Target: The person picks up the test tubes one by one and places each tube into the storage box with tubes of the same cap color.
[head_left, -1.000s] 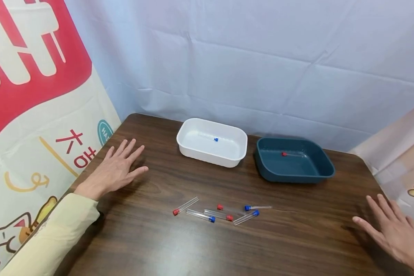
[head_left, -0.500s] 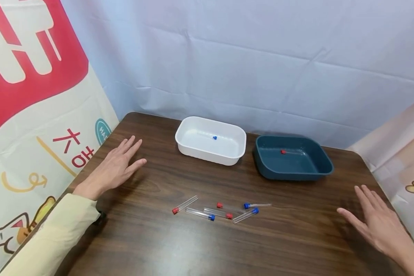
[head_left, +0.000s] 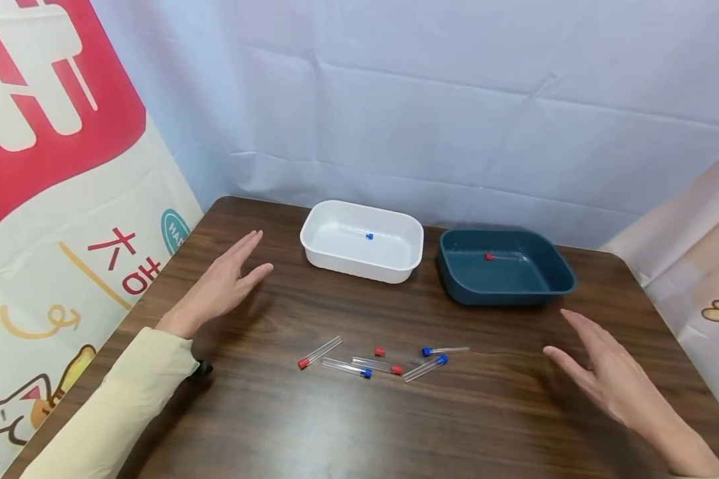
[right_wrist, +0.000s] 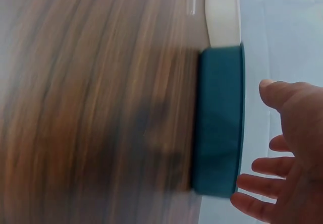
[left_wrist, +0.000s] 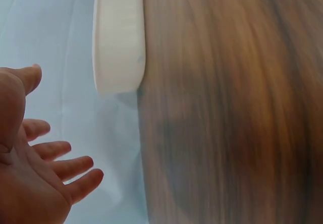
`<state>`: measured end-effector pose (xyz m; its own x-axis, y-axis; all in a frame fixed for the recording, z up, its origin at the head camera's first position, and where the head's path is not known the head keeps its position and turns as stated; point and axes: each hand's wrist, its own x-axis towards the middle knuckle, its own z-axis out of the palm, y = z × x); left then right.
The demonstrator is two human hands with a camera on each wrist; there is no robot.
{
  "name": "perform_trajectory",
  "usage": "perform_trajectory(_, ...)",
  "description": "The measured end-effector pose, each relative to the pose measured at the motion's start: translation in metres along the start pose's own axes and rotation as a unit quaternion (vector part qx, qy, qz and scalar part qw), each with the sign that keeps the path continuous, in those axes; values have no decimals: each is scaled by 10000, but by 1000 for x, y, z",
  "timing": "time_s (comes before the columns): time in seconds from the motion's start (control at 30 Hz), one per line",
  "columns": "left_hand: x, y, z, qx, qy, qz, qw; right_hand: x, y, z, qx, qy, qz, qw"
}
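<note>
My left hand (head_left: 220, 285) hovers over the left part of the table, fingers extended and thumb apart, holding nothing. My right hand (head_left: 612, 372), also bare of any object, is above the table at the right, just in front of the dark teal tray (head_left: 509, 297). Between the hands lie several clear test tubes. Among them are a red-capped tube (head_left: 320, 352), a blue-capped tube (head_left: 346, 368), another red-capped tube (head_left: 376, 366) and two more blue-capped tubes, one of them a tilted blue-capped tube (head_left: 425, 368). A white tray (head_left: 359, 265) stands behind them, nearer my left hand.
A blue-capped tube (head_left: 368, 236) lies in the white tray, and a red-capped tube (head_left: 489, 257) lies in the teal one. Both trays stand near the table's back edge, against a pale cloth backdrop (head_left: 395, 120). A printed banner (head_left: 48, 166) hangs at the left.
My right hand has moved left, toward the teal tray and the tubes. My left hand has shifted slightly right and turned its palm inward. Tubes and trays lie as before; the view has shifted a little.
</note>
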<state>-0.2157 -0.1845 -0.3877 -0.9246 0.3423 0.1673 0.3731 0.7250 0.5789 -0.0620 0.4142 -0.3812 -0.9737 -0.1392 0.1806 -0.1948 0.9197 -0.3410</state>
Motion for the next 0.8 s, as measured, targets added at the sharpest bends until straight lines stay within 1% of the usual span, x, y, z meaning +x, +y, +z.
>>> perform_trajectory(0.13, 9, 5, 7, -239, -28, -8, 9997, 4, -16, 4, -64, 36, -184, 9998)
perform_trajectory(0.27, 17, 11, 14, -409, -110, -129, 9990, 10, -30, 8, -70, 18, -343, 9994)
perform_trajectory(0.43, 29, 15, 19, -593, -12, -174, 9981, 18, -44, 16, -69, -31, -509, 9987)
perform_trajectory(0.57, 38, 16, 22, -858, 90, -213, 9960, 25, -53, 22, -11, -9, -722, 9974)
perform_trajectory(0.8, 48, 15, 30, -1287, 178, -532, 9901, 34, -68, 41, 115, -14, -1182, 9929)
